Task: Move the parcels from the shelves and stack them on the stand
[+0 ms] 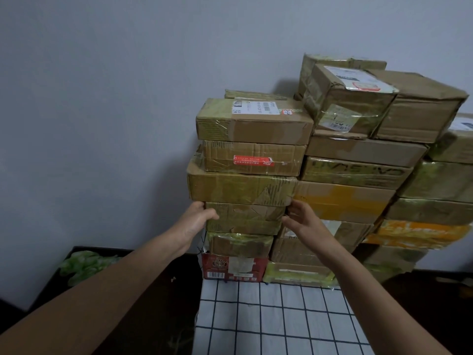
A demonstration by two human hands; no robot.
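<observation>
Several brown cardboard parcels are stacked in columns against the wall on a stand covered with a white grid cloth (281,316). In the left column a taped brown parcel (245,217) lies under a wider parcel (240,188). My left hand (198,216) grips the taped parcel's left end, thumb on its front. My right hand (304,221) holds its right end with curled fingers. A red printed box (234,269) sits at the column's bottom. Higher up lie a parcel with a red sticker (252,160) and one with a white label (253,121).
Taller columns of parcels (358,160) rise to the right, some with yellow tape (340,201). A dark box holding green plastic (87,265) stands at the lower left. The grey wall lies behind everything, and the floor on both sides is dark.
</observation>
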